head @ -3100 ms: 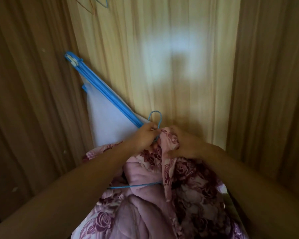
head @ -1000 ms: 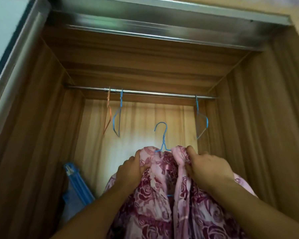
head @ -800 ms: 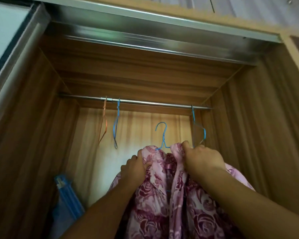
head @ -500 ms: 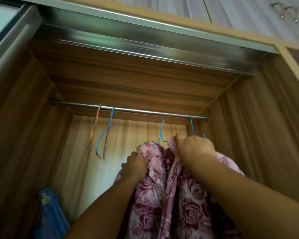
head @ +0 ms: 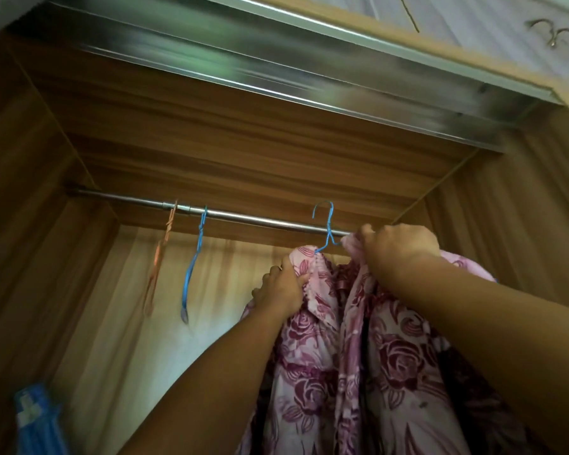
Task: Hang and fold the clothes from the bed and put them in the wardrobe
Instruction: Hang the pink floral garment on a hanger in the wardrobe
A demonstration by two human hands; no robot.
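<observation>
A rose-print garment [head: 358, 356] on a blue hanger [head: 326, 228] is gripped by both hands, left [head: 281, 292] and right [head: 398, 246], at the rail's [head: 250, 218] right end.

A metal rail [head: 260, 220] spans the wooden wardrobe [head: 211, 133]. An orange hanger [head: 160, 257] and a blue hanger [head: 194, 261] hang from it, side by side, towards its left end.

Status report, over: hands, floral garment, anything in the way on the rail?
Both gripping floral garment: left hand, right hand. Its hanger hook up at rail, not clearly seated. Clear to the left: orange hanger, spare blue hanger.
</observation>
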